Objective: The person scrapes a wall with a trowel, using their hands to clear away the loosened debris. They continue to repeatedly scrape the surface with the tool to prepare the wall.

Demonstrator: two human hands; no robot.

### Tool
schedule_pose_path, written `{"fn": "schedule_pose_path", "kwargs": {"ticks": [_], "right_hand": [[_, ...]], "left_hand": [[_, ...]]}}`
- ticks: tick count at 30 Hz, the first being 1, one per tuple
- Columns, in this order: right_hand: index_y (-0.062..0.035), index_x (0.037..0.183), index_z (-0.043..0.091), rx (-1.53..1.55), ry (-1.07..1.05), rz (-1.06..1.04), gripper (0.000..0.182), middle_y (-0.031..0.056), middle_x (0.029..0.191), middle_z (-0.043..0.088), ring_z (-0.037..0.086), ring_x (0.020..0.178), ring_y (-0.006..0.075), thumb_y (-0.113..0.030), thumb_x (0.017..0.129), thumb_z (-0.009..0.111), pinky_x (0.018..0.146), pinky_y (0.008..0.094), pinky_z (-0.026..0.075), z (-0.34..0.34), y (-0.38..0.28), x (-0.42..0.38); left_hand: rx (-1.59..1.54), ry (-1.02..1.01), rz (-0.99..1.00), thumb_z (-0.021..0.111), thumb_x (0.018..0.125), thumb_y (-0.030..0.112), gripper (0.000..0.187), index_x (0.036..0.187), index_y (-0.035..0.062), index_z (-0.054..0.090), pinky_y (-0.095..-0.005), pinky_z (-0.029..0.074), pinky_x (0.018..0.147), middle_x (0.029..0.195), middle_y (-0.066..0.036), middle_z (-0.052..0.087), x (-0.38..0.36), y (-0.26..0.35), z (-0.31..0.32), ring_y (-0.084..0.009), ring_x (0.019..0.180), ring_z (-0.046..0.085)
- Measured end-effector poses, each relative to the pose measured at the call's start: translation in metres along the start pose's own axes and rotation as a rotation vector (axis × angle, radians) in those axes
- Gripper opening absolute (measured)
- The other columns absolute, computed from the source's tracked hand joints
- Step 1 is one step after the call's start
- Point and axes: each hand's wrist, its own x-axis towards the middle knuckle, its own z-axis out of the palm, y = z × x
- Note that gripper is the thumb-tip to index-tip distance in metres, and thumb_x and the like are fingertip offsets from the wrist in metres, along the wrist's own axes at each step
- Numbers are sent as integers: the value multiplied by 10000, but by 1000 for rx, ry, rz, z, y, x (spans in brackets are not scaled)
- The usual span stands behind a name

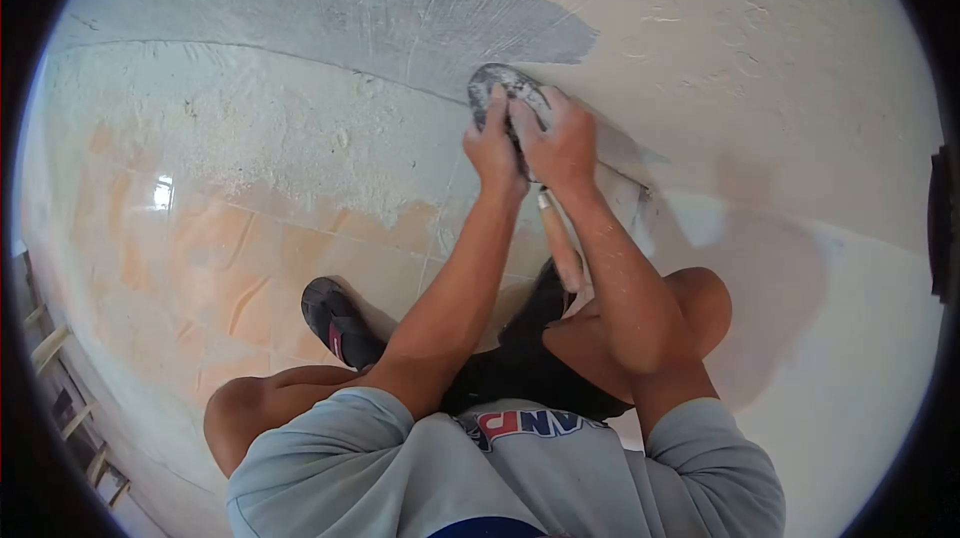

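Both hands meet on a dark, rounded pad [492, 77] smeared with white powder, near the foot of the wall. My left hand [492, 146] grips its left side, thumb laid over the top. On the right side, my right hand [562, 141] holds the same pad, its fingers bent around it. The pad's underside is hidden. Just below the hands, a tool with a wooden handle [563, 246] points down toward my knees; its far end is hidden behind my right hand. A grey patch [400, 18] covers the wall above the pad.
White dust and scraps [300, 128] cover the tiled floor [260, 268] along the wall. My shoe [338, 318] rests on the tiles at lower left. Slatted wooden pieces [75, 418] stand at the far left edge, and a dark object [940, 223] shows at the far right.
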Motion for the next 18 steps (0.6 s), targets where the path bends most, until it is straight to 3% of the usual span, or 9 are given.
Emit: {"fn": "schedule_pose_path", "kwargs": {"ticks": [6,13,18], "right_hand": [[-8,862,647,108,96,76,318,267,787,673,667,781,491,-317,917,697,644,513,520,13,8,-13],[13,849,643,183,192,53,322,248,745,654,648,696,450,-286,909,744,642,470,505,24,11,-19],[8,794,600,143,225,28,357,274,732,643,654,724,496,-304,917,721,603,498,502,34,22,-15]], "left_hand": [[238,13,125,757,960,235,297,1048,-37,676,-298,529,713,953,-67,695,3,1,-7,-120,817,626],[333,14,198,795,918,297,352,920,-39,690,-285,482,625,833,-34,663,10,5,-16,-96,725,564],[433,37,333,820,895,280,354,879,-50,693,-297,483,637,824,-23,662,14,5,-17,-99,727,555]]}}
